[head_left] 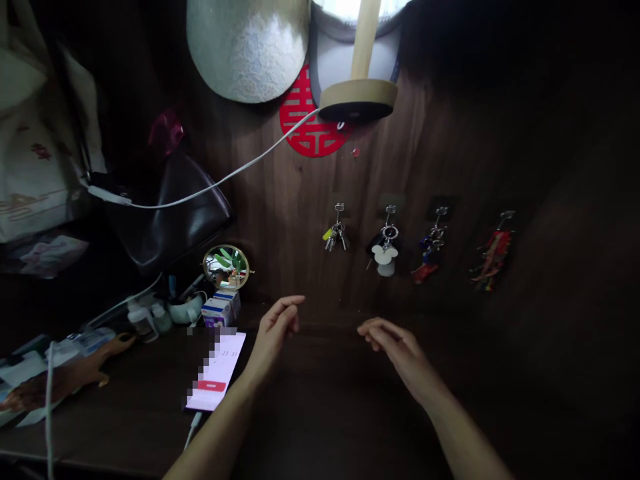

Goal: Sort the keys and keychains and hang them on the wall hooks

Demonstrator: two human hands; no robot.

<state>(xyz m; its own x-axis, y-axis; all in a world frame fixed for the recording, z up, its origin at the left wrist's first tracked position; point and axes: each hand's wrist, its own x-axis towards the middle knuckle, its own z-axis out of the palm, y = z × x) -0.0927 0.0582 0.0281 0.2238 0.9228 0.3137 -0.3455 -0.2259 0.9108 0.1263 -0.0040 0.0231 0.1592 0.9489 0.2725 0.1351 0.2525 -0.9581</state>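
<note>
Above the dark table surface, my left hand (278, 326) has its index finger stretched out and the others loosely curled. It appears to hold nothing. A lit phone (220, 370) lies just to the left of that wrist. My right hand (394, 339) hovers across a gap from the left one, its fingers loosely bent and no object visible in them. On the wall beyond hang a bunch of keys (339, 238), keys with a white mouse-shaped charm (385, 257), another bunch of keys (433, 248) and a red ornament (495, 257). Neither hand touches these.
A round mirror (227, 268) stands behind small boxes (220, 308). Bottles (143, 320) and a wooden hand-shaped piece (75, 373) lie left. A lamp (359, 99) with a white cable (225, 179) hangs above, near caps (250, 57) and a red paper cutout (313, 137). Bags (175, 207) hang left.
</note>
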